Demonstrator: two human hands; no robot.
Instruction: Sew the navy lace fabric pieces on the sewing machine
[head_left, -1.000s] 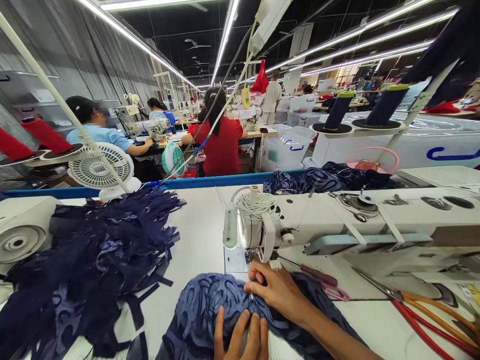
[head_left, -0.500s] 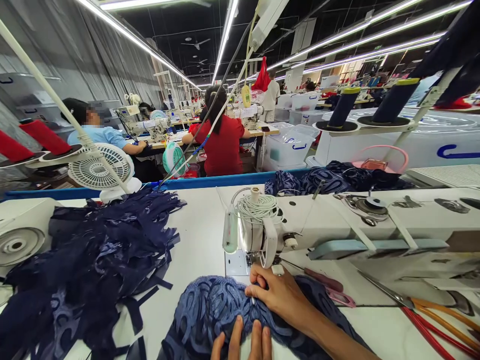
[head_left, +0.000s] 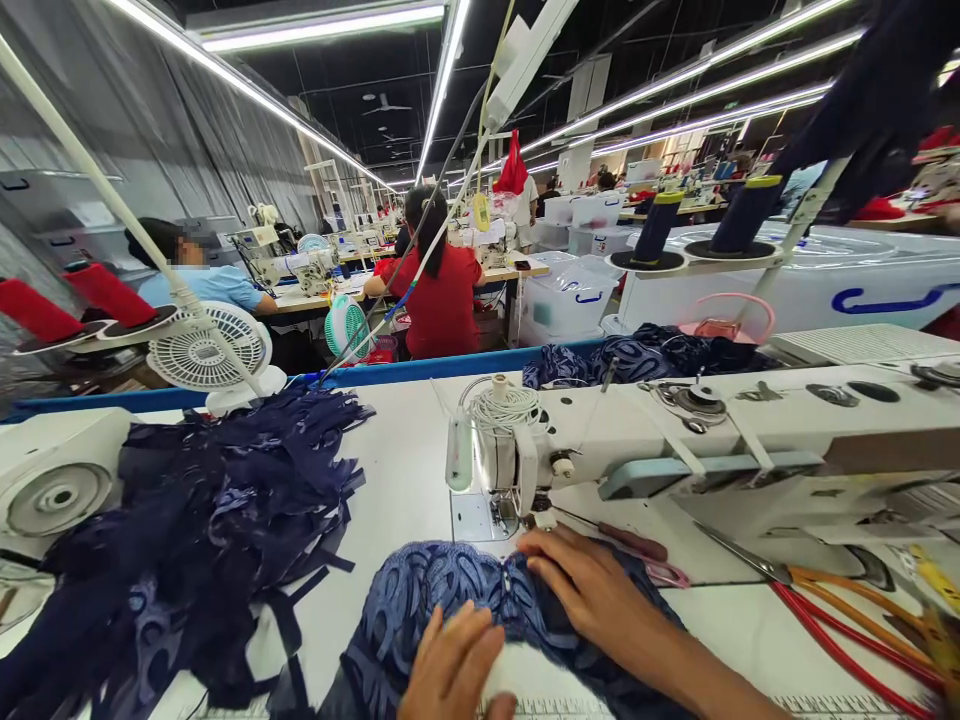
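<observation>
A navy patterned lace garment piece point(head_left: 401, 590) lies curved across the table in front of the sewing machine point(head_left: 517, 440). My left hand point(head_left: 454, 665) rests on its lower middle part, fingers stretched out. My right hand point(head_left: 592, 590) lies over its right part, fingers extended and pointing left, just below the machine's needle area. A small pale spot shows at the piece's centre, between the hands. The presser foot point(head_left: 504, 508) stands beyond the fabric's upper edge, with no cloth visible under it.
Navy fabric strips point(head_left: 225, 500) are heaped at left. Large scissors point(head_left: 780, 570), with orange and red handles nearby, lie at right beside a dark-handled tool point(head_left: 634, 540). More lace point(head_left: 637, 350) is piled behind the machine. Co-workers sit ahead, one in a red top point(head_left: 446, 300).
My right hand has opened from a pinch at the fabric's upper edge and spread over its right side. My left hand has come further up onto the fabric. The view has shifted slightly.
</observation>
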